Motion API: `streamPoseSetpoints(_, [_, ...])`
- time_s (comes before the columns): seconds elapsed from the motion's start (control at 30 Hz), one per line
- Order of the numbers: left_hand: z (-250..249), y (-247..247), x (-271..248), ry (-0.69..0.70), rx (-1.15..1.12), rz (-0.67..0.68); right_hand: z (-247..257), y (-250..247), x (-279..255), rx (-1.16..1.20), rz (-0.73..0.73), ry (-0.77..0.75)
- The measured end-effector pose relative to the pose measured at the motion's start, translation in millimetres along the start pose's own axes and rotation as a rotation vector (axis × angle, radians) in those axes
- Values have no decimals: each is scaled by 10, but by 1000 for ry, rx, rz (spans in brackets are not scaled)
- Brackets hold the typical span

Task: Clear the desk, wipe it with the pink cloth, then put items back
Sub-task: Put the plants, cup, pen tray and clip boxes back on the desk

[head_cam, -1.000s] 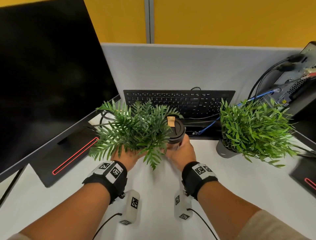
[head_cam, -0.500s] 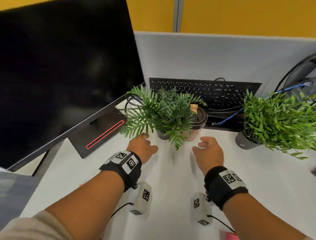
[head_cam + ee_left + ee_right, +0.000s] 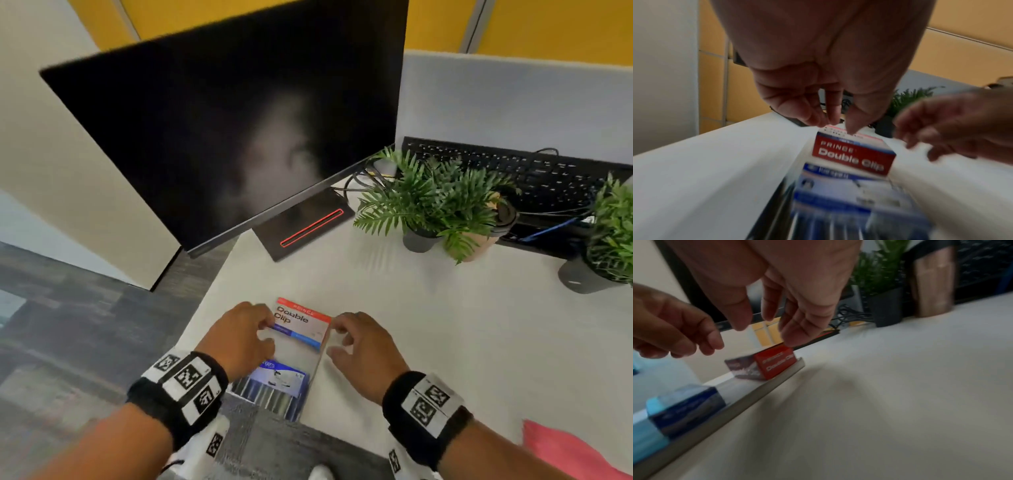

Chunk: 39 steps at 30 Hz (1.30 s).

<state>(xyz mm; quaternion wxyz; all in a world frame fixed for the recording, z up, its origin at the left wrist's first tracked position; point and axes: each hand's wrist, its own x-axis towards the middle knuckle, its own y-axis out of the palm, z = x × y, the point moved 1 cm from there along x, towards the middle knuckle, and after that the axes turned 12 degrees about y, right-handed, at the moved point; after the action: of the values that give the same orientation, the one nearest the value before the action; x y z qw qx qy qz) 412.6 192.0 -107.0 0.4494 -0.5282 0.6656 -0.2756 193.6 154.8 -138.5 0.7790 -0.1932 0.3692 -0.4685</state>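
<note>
Desk (image 3: 428, 325) surface, white, now fills the head view from its left edge, where both hands have dropped back from the fern (image 3: 435, 198) and the lidded cup (image 3: 493, 233) they flanked half a second ago. At that left edge an open tray or drawer (image 3: 764, 386), apparently level with the desktop, holds two packs: a red-and-white "Double Clip" box (image 3: 301, 325) and, nearer the person, a blue box (image 3: 277, 380). The left hand (image 3: 239, 339) hovers over the clip box with fingers loosely curled, holding nothing; whether its fingertips (image 3: 851, 128) touch the box top is hard to tell through the blur. The right hand (image 3: 363, 349) hangs just beside the box, fingers relaxed and apart, empty. A broad bare stretch of desk lies between hands and plants. Two potted plants stand at the back, the second (image 3: 613, 233) at the right edge. One pink cloth (image 3: 561, 452) lies at the near right corner.
</note>
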Motion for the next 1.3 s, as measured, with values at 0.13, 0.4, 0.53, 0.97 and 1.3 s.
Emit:
streamPoseSetpoints(0.13, [155, 327, -313, 248, 184, 225, 220, 251, 191, -229, 8, -93])
streamPoseSetpoints(0.4, [325, 431, -141, 405, 417, 223, 267, 336, 470, -310, -25, -53])
streamPoseSetpoints(0.53, [182, 149, 113, 480, 356, 143, 219, 92, 664, -136, -130, 64])
streamPoseSetpoints(0.97, [-32, 118, 1154, 424, 366, 87, 34, -135, 1275, -197, -184, 145])
streamPoseSetpoints(1.3, [111, 137, 944, 428, 281, -33, 123, -126, 904, -84, -331, 211])
